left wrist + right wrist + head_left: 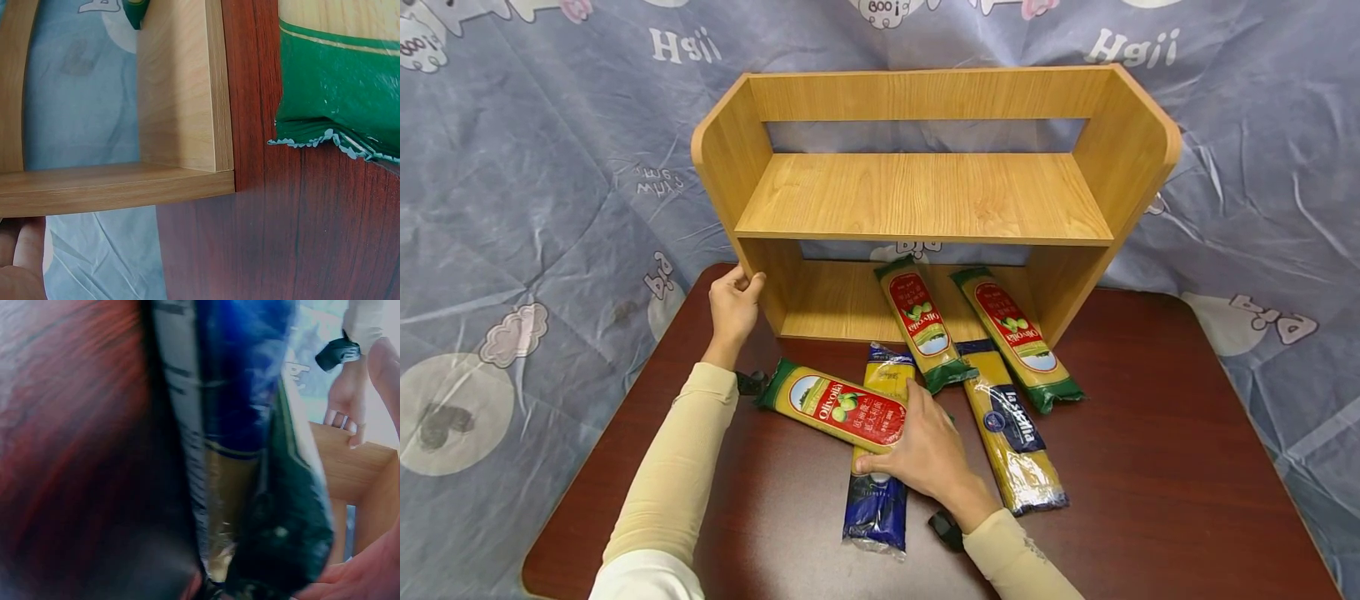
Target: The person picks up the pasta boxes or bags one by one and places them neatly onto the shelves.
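My left hand grips the front edge of the left side panel of a small wooden shelf. Lower down, my right hand holds a red-labelled spaghetti packet by its right end, thumb on the near side and fingers on the far side. That packet lies slantwise across a blue-ended spaghetti packet, and its green left end shows large in the left wrist view. Two more red-labelled packets, one at the middle and one on the right, lean out of the lower compartment.
Another spaghetti packet with a dark blue label lies on the dark red table, its far end by the leaning packets. A patterned grey-blue cloth hangs behind the shelf and around the table. The shelf's upper board is bare.
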`<state>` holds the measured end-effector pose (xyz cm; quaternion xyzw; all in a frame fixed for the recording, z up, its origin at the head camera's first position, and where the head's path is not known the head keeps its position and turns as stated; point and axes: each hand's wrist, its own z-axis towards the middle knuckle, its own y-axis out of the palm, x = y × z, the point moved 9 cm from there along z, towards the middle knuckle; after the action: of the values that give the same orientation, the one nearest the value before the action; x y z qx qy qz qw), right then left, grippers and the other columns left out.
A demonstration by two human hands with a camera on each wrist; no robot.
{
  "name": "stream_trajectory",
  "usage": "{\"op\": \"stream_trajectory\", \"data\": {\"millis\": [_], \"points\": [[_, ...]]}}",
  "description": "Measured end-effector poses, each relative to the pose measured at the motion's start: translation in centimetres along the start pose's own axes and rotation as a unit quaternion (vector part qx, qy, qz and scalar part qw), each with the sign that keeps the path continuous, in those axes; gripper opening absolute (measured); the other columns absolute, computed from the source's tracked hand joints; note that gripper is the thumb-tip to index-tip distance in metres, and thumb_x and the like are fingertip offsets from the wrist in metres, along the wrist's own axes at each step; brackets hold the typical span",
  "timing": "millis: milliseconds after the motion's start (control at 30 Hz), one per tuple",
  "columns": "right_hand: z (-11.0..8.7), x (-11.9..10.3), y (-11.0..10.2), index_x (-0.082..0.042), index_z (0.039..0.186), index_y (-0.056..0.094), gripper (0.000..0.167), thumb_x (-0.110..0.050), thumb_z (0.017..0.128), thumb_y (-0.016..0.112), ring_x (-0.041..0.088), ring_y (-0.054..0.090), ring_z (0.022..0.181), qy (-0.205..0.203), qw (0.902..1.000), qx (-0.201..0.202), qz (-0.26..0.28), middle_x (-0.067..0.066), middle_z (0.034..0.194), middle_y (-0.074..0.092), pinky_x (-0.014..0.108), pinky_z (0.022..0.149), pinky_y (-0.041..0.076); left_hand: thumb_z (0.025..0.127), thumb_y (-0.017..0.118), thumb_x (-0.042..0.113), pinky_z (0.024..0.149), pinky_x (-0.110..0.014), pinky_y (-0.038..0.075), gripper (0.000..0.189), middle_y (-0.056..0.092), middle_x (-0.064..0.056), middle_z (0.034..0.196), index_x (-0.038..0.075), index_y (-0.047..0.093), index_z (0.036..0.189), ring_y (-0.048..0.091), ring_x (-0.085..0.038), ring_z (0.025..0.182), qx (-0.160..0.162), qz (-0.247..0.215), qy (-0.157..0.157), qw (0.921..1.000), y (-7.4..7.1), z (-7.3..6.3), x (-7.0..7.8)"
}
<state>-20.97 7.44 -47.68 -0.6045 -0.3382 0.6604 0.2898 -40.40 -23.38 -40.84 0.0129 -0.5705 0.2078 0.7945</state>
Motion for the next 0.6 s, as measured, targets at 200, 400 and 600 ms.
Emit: {"op": "stream_trajectory", "data": {"millis": [200, 400, 600], "points": [[0.2, 0.3, 0.6, 0.005, 0.156, 0.028, 0.147, -0.074, 0.049, 0.09, 0.043, 0.044, 0.137, -0.009, 0.9993, 0.009, -0.036, 0.025, 0.154, 0.041, 0.057, 0.112, 0.035, 0.097, 0.066, 0.006, 0.072, -0.017, 0.053, 0.025, 0.074, -0.022, 0.104, -0.001, 0.075, 0.119, 0.072, -0.033, 0.099, 0.002, 0.001, 0.003, 1.0, -0.2, -0.2, 0.0], [0.5, 0.5, 0.9, 0.006, 0.156, 0.028, 0.145, -0.073, 0.05, 0.09, 0.042, 0.046, 0.136, -0.024, 0.998, 0.015, -0.057, 0.025, 0.152, 0.042, 0.054, 0.114, 0.034, 0.097, 0.066, 0.007, 0.071, -0.019, 0.055, 0.023, 0.075, -0.021, 0.102, 0.0, 0.075, 0.117, 0.073, -0.028, 0.094, 0.005, 0.0, 0.009, 0.9999, -0.3, -0.3, 0.2], [0.6, 0.8, 1.4, 0.006, 0.156, 0.027, 0.146, -0.073, 0.051, 0.09, 0.04, 0.048, 0.134, -0.03, 0.9965, 0.009, -0.078, 0.025, 0.152, 0.042, 0.054, 0.111, 0.037, 0.096, 0.066, 0.007, 0.07, -0.019, 0.055, 0.023, 0.075, -0.02, 0.102, 0.0, 0.076, 0.117, 0.073, -0.029, 0.094, 0.005, -0.001, 0.011, 0.9999, -0.2, -0.1, 0.2]]}}
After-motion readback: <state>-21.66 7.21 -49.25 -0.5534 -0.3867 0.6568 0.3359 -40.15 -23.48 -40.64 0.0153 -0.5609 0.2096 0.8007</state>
